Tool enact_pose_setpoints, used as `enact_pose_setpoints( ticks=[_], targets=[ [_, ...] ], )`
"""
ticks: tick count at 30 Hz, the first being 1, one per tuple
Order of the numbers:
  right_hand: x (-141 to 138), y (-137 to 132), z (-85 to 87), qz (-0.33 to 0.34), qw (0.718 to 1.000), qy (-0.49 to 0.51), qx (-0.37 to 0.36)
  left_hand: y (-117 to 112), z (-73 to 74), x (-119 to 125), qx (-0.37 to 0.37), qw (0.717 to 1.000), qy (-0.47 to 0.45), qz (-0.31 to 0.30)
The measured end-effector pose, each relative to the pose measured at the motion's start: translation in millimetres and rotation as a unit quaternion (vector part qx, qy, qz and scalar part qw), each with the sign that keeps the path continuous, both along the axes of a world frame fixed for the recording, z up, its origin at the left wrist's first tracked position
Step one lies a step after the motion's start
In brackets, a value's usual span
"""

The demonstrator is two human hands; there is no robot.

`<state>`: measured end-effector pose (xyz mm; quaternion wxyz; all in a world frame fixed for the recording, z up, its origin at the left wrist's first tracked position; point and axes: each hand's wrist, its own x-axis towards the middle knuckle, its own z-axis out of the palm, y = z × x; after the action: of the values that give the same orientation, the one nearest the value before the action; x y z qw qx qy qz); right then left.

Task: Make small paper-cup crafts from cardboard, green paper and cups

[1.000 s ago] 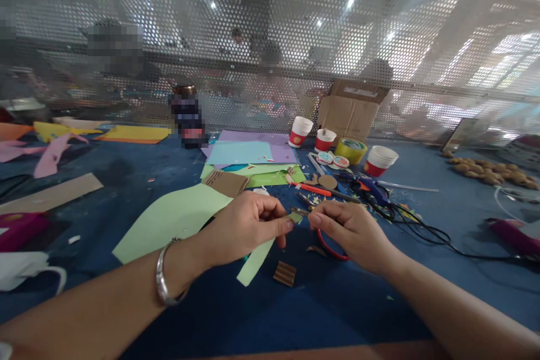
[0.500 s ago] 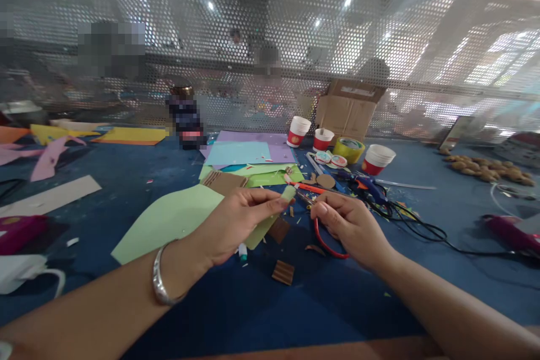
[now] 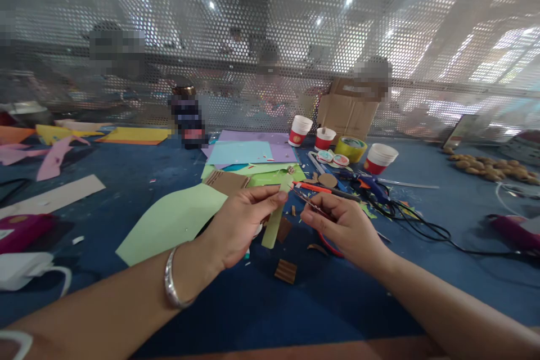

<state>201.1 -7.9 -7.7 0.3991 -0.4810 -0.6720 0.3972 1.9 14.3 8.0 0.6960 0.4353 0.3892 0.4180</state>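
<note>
Between thumb and fingers, my left hand pinches a narrow strip of light green paper, its lower end hanging below the fingers. My right hand is closed around a pair of scissors; part of a red handle loop shows beneath the hand. The blade tips point left, close to the upper end of the strip. Whether they touch it I cannot tell. A large light green sheet lies left of my left hand. Small brown corrugated cardboard pieces lie on the table below.
Coloured paper sheets are stacked behind my hands. Paper cups, a roll of yellow tape and a blue glue gun with a black cord stand or lie at right. Peanuts are heaped far right. A perforated screen closes the back.
The green strip has turned and now hangs more upright and visible below my left hand. My right hand has shifted its grip on the scissors, and the red loop shows less.
</note>
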Motion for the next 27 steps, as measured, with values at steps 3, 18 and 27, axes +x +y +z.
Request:
enact_pose_setpoints(
  ticks=[3,18,27],
  targets=[
    [-5,-2,-2.9,-0.013,0.999,-0.018,0.037,-2,-0.9,4,-0.017,1.000,-0.020,0.004],
    [-18,-9,-13.0,0.071,0.960,-0.096,0.252,-12,6.2,10,-0.113,0.991,-0.068,0.021],
    [-14,-5,-7.1,-0.073,0.983,-0.028,0.164,-14,-3.6,13,-0.036,0.992,-0.114,-0.044]
  ],
)
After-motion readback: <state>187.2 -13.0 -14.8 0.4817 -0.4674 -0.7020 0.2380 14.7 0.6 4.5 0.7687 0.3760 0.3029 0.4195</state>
